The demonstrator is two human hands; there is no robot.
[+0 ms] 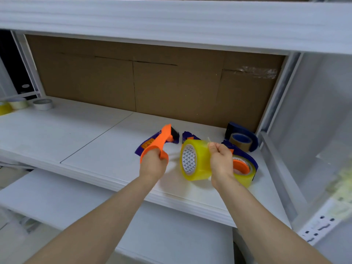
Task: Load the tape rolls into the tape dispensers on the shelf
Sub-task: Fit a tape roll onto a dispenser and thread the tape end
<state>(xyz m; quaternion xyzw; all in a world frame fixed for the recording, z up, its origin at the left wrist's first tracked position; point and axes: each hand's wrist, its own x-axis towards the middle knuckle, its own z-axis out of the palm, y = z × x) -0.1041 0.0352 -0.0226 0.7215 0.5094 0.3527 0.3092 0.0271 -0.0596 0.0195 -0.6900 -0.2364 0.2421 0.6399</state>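
My left hand [154, 162] grips the orange handle of a blue and orange tape dispenser [162, 140] held just above the white shelf [85, 134]. My right hand [221, 161] holds a yellow clear tape roll [196, 161] upright, its thumb and fingers pinching the loose tape end at the roll's top. Behind my right hand lies a second blue dispenser [245, 164] with a yellow roll on its orange hub. A third blue dispenser [242, 139] with a brown roll sits at the back right.
Three spare tape rolls sit at the shelf's far left: a grey-white roll [43, 104], a pale roll [18, 102] and a yellow roll [4, 108]. Cardboard [152, 82] lines the back. An upper shelf [171, 21] overhangs; a lower shelf [171, 225] sits below.
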